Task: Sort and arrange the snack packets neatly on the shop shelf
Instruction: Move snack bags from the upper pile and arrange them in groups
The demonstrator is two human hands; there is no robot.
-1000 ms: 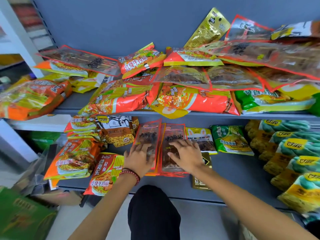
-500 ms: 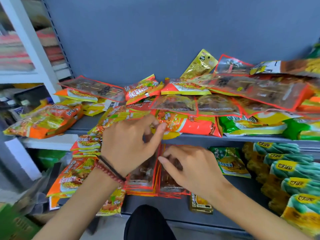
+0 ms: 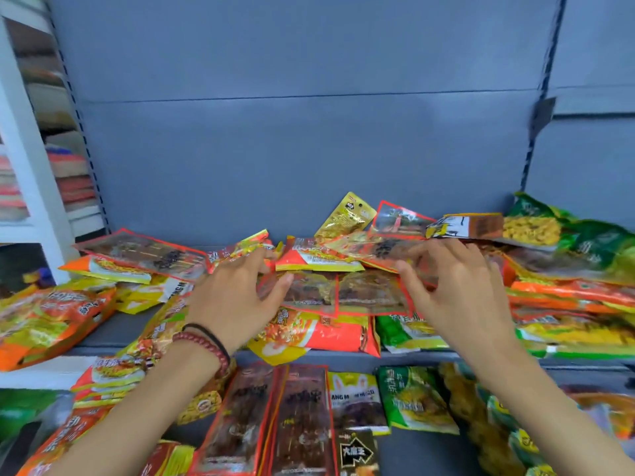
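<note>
A jumbled pile of snack packets covers the upper shelf (image 3: pixel 120 326). Both my hands are over its middle. My left hand (image 3: pixel 237 297) has its fingers spread; the thumb touches the left edge of a clear red-edged packet (image 3: pixel 309 292) and the fingertips rest on an orange packet (image 3: pixel 240 250). My right hand (image 3: pixel 457 290) pinches the right end of a long clear red-edged packet (image 3: pixel 374 252) between thumb and fingers. Orange noodle packets (image 3: pixel 330 333) lie beneath. On the lower shelf (image 3: pixel 415 451), two stacks of red-edged packets (image 3: pixel 271 417) lie side by side.
A gold packet (image 3: pixel 347 216) leans on the grey back panel (image 3: pixel 309 149). Green packets (image 3: pixel 584 242) are heaped at the right, orange ones (image 3: pixel 44 324) at the left. A white shelving unit (image 3: pixel 31 166) stands at the left. The back panel above the pile is bare.
Both hands have left the red-edged packets on the lower shelf and risen to the upper shelf's pile. The view has tilted upward. My right hand has taken hold of a long clear packet.
</note>
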